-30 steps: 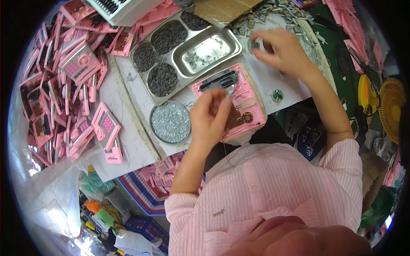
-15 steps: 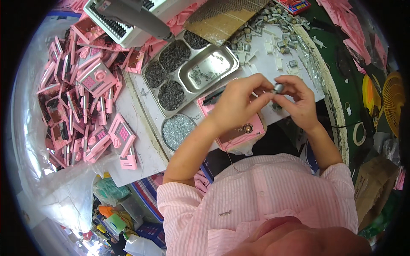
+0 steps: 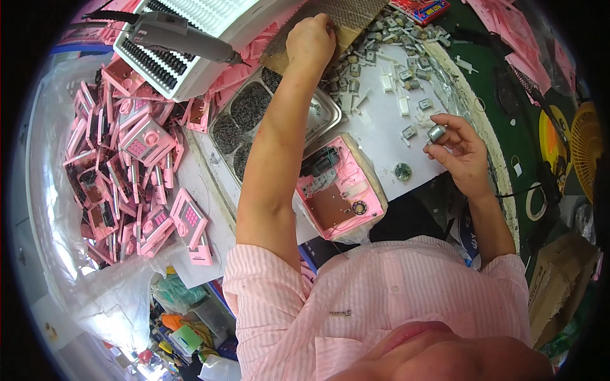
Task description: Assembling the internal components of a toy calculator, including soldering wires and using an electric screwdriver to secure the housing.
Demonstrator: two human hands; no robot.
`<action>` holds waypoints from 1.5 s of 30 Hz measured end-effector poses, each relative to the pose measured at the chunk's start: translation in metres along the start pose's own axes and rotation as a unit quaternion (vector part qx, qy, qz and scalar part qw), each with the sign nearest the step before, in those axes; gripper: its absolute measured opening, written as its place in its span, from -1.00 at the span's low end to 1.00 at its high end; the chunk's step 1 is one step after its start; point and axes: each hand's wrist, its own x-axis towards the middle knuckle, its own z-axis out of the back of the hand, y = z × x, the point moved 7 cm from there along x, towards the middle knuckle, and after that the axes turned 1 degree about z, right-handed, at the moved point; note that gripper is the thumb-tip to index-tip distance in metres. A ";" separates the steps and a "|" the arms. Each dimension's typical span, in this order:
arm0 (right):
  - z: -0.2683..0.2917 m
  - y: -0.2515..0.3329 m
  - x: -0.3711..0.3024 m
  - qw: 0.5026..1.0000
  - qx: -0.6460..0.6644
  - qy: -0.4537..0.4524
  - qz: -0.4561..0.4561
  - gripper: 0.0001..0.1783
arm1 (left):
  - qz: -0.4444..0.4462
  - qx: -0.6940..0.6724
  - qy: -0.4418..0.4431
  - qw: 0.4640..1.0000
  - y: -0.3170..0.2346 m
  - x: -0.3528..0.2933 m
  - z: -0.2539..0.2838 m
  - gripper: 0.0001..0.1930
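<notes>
My right hand (image 3: pixel 462 152) pinches a small silver motor (image 3: pixel 436 133) between thumb and fingers at the right of the table. Far forward, my left hand (image 3: pixel 311 43) is over a brown cardboard sheet (image 3: pixel 348 14); its fingers are curled, and whatever they may hold is hidden. In front of me lies an opened pink plastic housing (image 3: pixel 330 219) with a black part, thin wires and a small round metal piece inside. A small round greenish thing (image 3: pixel 402 171) sits on the white surface beside the housing. Several loose motors (image 3: pixel 409 132) and white plastic holders (image 3: pixel 404 105) lie beyond my right hand.
Left of my left arm is a metal tray (image 3: pixel 223 136) of dark screws. A grey electric screwdriver (image 3: pixel 184 39) lies over a white rack (image 3: pixel 181 89). Pink toy phones (image 3: pixel 150 141) are heaped at the left. A yellow fan (image 3: pixel 586 149) stands far right.
My left hand has left the motor and reached forward to the cardboard. My right hand keeps the motor and has moved slightly right. The pink housing is now less covered.
</notes>
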 end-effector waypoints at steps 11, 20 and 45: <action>0.001 0.005 -0.022 0.997 -0.074 0.023 -0.018 -0.52 | -0.043 0.004 -0.062 0.997 0.008 -0.001 -0.005 -0.82; -0.020 0.001 -0.022 0.994 -0.091 0.054 -0.026 -0.52 | -0.056 -0.031 -0.029 0.998 0.018 0.008 -0.009 -0.81; -0.012 0.004 -0.033 0.994 -0.103 0.044 -0.015 -0.50 | -0.049 -0.016 -0.070 0.996 0.012 -0.002 0.005 -0.83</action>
